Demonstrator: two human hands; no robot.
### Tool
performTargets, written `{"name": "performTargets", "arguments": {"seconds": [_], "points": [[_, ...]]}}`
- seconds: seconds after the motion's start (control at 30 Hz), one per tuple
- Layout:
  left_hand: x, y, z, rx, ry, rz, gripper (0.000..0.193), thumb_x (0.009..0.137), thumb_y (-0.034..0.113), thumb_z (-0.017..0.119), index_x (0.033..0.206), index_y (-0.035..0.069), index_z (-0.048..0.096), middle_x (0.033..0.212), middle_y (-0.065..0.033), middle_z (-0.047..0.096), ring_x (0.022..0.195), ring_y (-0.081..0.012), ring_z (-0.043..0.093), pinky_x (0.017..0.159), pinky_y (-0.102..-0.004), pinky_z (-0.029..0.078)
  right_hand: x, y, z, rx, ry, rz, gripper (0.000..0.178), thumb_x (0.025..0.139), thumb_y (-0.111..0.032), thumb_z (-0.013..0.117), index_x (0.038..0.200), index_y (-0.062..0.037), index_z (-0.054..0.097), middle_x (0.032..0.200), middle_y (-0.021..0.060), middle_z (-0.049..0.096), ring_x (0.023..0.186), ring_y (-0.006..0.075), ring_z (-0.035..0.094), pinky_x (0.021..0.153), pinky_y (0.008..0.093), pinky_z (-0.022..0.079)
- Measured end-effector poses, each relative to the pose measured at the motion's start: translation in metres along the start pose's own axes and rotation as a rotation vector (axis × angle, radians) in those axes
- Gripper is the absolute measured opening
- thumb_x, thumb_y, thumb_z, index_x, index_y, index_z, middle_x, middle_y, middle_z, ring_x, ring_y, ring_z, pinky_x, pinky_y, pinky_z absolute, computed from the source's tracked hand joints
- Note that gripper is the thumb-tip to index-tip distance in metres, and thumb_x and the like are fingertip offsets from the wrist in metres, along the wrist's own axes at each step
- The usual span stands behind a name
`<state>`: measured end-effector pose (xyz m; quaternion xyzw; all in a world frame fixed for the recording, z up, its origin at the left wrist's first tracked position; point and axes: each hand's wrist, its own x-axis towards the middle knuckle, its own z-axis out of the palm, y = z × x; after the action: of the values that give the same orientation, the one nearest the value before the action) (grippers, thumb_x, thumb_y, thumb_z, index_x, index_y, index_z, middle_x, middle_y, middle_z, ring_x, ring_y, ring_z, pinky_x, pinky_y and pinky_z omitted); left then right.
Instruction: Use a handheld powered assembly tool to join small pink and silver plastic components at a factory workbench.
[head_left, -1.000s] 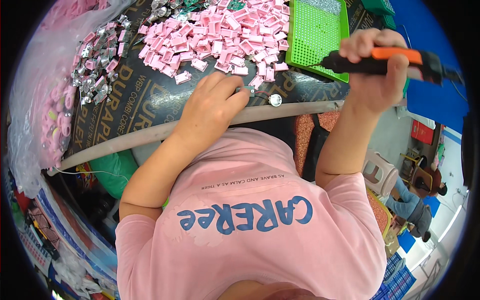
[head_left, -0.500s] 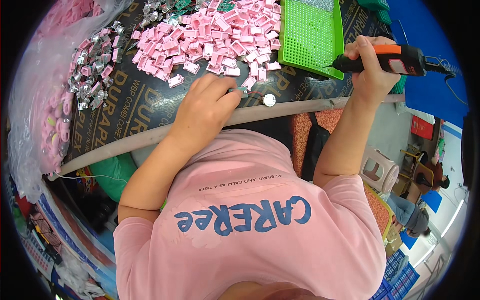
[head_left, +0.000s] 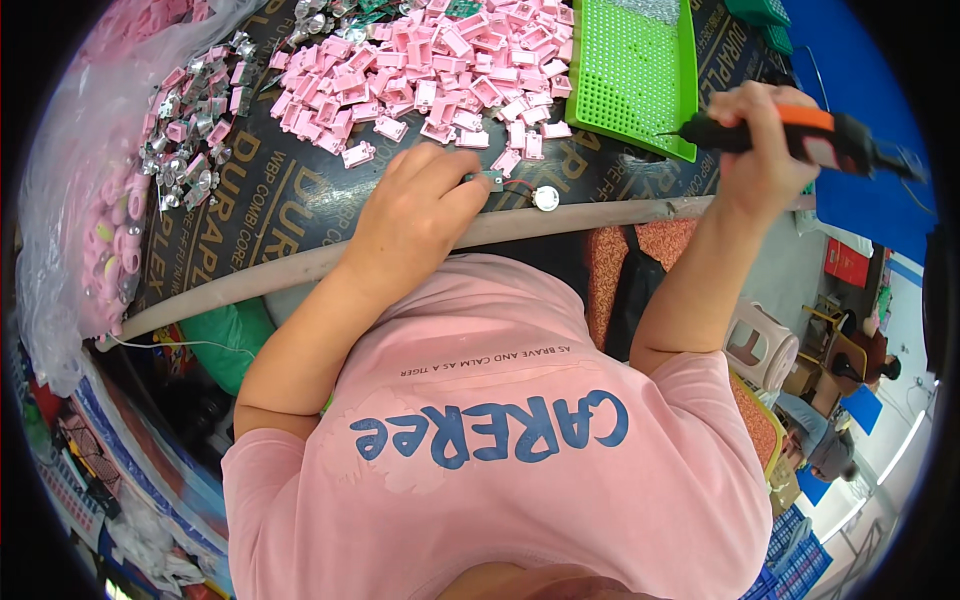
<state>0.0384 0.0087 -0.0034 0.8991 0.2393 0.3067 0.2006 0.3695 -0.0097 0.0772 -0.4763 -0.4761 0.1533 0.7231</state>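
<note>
The left hand (head_left: 420,205) is reaching over the near edge of the desk (head_left: 310,190), its grip grasping one end of a small green piece (head_left: 492,181) between curled fingers; the other end is sticking out to the right, while the fingers are hiding the rest. Thin wires (head_left: 521,183) are running from this piece to a round white disc (head_left: 545,199), which is lying just beside it near the desk's edge. The right hand (head_left: 755,150) is holding up a black and orange power screwdriver (head_left: 825,140), its grip wrapping firmly around the body; the thin bit is pointing left, overlapping the near corner of a bright green perforated tray (head_left: 622,90) in view, and whether it is touching cannot be told. Many pink housings (head_left: 440,80) are lying heaped beyond the left hand, left of the tray. Silvery parts (head_left: 190,130) are lying clustered farther left, and a clear plastic bag (head_left: 60,200) is resting beside them.
</note>
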Motion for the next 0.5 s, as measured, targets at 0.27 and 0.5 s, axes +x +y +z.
{"name": "performTargets", "arguments": {"seconds": [0.27,0.5], "points": [[-0.001,0.003,0.003,0.069,0.006,0.049,0.029,0.078,0.006,0.075,0.107,0.003,0.070,0.113,-0.0090,0.070,0.097,-0.0290,0.065,0.084,-0.0419,0.053,-0.014,-0.030,0.045,0.592,-0.391,0.124,0.012,0.099,-0.004,0.059,0.111,-0.0017,0.057,0.084,0.0173,0.066,0.066,0.0243,0.062,0.065,0.0443,0.056],[-0.006,0.006,0.003,0.118,-0.007,0.035,0.027,0.082,0.010,0.078,0.107,0.002,0.070,0.115,-0.0100,0.070,0.098,-0.0293,0.066,0.086,-0.0431,0.054,-0.052,-0.019,0.106,0.503,-0.515,0.226,0.021,0.095,0.009,0.059,0.107,-0.0063,0.051,0.080,0.0137,0.061,0.065,0.0213,0.058,0.067,0.0428,0.053]]}}
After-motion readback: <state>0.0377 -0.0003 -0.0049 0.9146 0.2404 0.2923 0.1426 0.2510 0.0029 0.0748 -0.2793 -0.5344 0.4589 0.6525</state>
